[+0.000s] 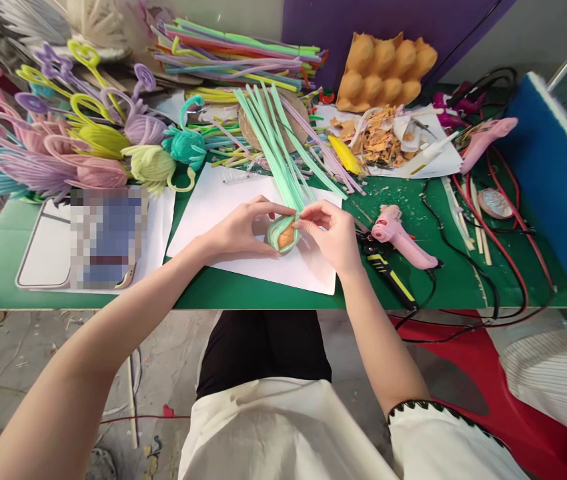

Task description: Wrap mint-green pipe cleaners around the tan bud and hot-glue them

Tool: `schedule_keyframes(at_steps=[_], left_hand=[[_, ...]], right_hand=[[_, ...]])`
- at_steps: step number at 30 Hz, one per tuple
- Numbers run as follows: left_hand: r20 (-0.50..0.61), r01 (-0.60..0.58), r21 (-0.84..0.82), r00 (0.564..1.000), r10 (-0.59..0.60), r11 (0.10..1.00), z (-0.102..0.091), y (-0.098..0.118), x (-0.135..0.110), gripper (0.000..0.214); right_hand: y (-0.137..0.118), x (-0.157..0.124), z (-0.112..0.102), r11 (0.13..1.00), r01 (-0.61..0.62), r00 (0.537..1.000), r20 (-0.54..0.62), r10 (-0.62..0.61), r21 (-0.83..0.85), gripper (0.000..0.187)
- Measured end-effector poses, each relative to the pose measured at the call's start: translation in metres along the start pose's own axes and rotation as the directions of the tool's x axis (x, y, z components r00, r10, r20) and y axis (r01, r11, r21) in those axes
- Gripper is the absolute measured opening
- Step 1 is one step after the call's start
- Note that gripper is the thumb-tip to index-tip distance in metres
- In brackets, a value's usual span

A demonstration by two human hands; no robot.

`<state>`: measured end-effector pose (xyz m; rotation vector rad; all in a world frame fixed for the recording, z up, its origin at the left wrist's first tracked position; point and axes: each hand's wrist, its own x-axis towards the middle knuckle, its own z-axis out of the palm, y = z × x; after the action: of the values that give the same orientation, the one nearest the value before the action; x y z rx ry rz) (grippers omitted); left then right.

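Over white paper (pixel 223 200), my left hand (pixel 238 227) curves around a small rounded piece, an orange-brown cup (pixel 287 237) ringed by mint-green pipe cleaners (pixel 274 233). Its thumb and fingers press the piece from the left. My right hand (pixel 332 235) is closed in a pinch at the upper right rim, on a mint pipe cleaner as far as I can see; the fingertips partly hide it. Just beyond both hands, a bundle of long mint pipe cleaners (pixel 283 167) extends away across the paper onto a round cardboard disc (pixel 253 127).
Finished pipe-cleaner swans (pixel 98 143) crowd the left, behind a phone (pixel 126 240). Pliers (pixel 388 273) and a pink glue gun (pixel 403 237) lie right of my right hand, among cables (pixel 508 260). An egg carton (pixel 383 70) and orange scraps (pixel 376 143) sit at the back.
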<state>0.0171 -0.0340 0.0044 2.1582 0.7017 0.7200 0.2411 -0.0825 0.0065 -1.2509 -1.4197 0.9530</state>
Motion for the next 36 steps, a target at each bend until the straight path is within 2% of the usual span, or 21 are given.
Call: schedule_keyframes(at_steps=[6,11,19,36], left_hand=[[-0.002,-0.053,-0.017,0.999,0.053,0.998,0.000,0.001,0.000,0.078],[0.002,-0.035,-0.008,0.999,0.035,0.999,0.000,0.000,-0.001,0.078],[0.009,-0.052,-0.022,0.999,0.052,0.998,0.001,0.000,0.002,0.074],[0.026,-0.044,-0.018,0.999,0.044,0.999,-0.001,0.009,0.003,0.066]], right_hand=[[-0.001,-0.001,0.001,1.000,0.023,0.999,-0.036,-0.023,-0.008,0.024],[-0.003,-0.004,0.001,0.996,0.073,0.997,-0.031,-0.075,-0.058,0.009],[-0.006,-0.009,0.003,0.959,0.217,0.972,-0.046,-0.229,-0.183,0.009],[-0.003,-0.019,-0.003,0.931,0.274,0.958,-0.013,-0.286,-0.240,0.015]])
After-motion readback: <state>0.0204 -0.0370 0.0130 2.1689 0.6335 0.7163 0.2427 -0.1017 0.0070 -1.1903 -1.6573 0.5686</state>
